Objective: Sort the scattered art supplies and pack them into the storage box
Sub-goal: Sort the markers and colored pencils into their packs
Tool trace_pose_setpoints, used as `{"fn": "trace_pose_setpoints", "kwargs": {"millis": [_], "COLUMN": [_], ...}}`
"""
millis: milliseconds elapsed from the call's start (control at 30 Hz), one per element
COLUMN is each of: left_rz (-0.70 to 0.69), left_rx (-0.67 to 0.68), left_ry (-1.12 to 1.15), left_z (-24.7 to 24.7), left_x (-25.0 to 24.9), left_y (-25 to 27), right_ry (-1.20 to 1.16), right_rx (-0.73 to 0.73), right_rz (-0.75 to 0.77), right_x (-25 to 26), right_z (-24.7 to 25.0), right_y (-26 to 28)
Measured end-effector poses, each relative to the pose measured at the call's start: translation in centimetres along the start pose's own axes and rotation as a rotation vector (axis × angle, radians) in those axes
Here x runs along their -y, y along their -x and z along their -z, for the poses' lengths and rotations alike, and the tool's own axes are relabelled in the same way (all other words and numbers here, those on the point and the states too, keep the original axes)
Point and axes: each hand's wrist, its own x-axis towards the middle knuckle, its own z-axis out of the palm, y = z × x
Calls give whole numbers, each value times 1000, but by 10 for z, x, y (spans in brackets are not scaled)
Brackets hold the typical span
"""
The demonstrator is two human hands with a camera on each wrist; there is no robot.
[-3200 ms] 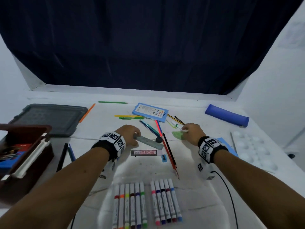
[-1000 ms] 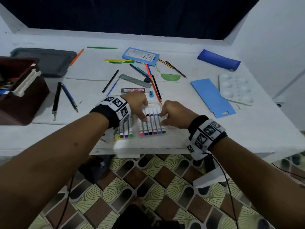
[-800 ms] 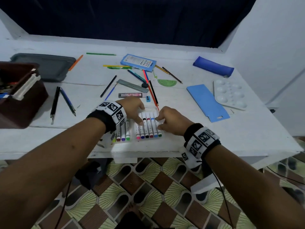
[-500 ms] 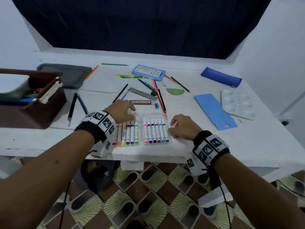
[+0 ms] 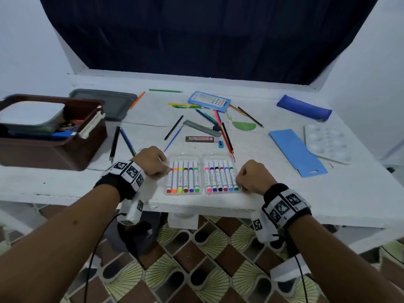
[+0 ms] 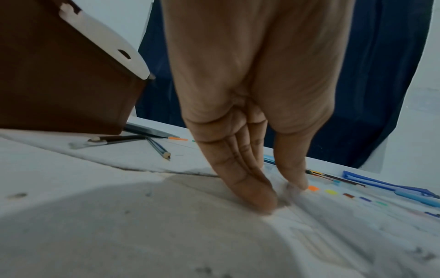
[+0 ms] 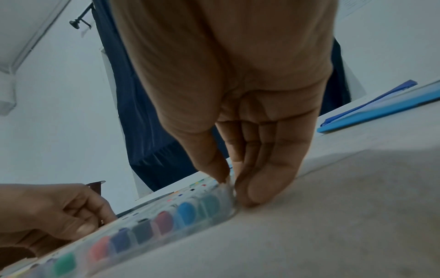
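An open clear marker case (image 5: pixel 201 178) lies flat near the table's front edge, with several coloured markers in each half. My left hand (image 5: pixel 153 164) pinches the case's left edge (image 6: pixel 285 195) between thumb and fingers. My right hand (image 5: pixel 251 177) pinches the right edge (image 7: pixel 228 190) the same way. The brown storage box (image 5: pixel 50 136) stands at the left with supplies and a white tray inside. Loose pencils (image 5: pixel 175 127), a grey ruler (image 5: pixel 202 127), a green protractor (image 5: pixel 243 125) and a blue sharpener (image 5: pixel 220 145) lie scattered behind the case.
A grey lid (image 5: pixel 107 102) lies behind the box. A blue colour card (image 5: pixel 208 101), a dark blue pencil pouch (image 5: pixel 303 108), a blue sleeve (image 5: pixel 297 153) and a white paint palette (image 5: pixel 325 143) lie at the back and right. Tiled floor shows below the table edge.
My hands left the ruler and protractor and came to the marker case. Both hands moved out from the markers to the case's outer edges. The view has tilted up.
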Motion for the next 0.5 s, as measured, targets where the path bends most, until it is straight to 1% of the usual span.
{"fn": "trace_pose_setpoints", "kwargs": {"millis": [100,233,300,367,433,500], "left_rz": [0,-17,-36,-41,-35,-27], "left_rx": [57,96,104,113,135,168], "left_ry": [143,161,165,170,181,215], "left_z": [4,8,9,11,13,14], "left_x": [3,5,5,6,7,9], "left_y": [-2,-4,-5,-8,-12,-14], "right_ry": [32,-59,-156,-304,-415,-429], "right_rx": [-32,-177,-284,-363,-387,-391], "right_rz": [-36,-58,-11,72,148,181], "right_x": [7,21,33,52,76,97], "right_z": [1,12,18,21,15,0], "right_y": [3,12,20,31,42,48]}}
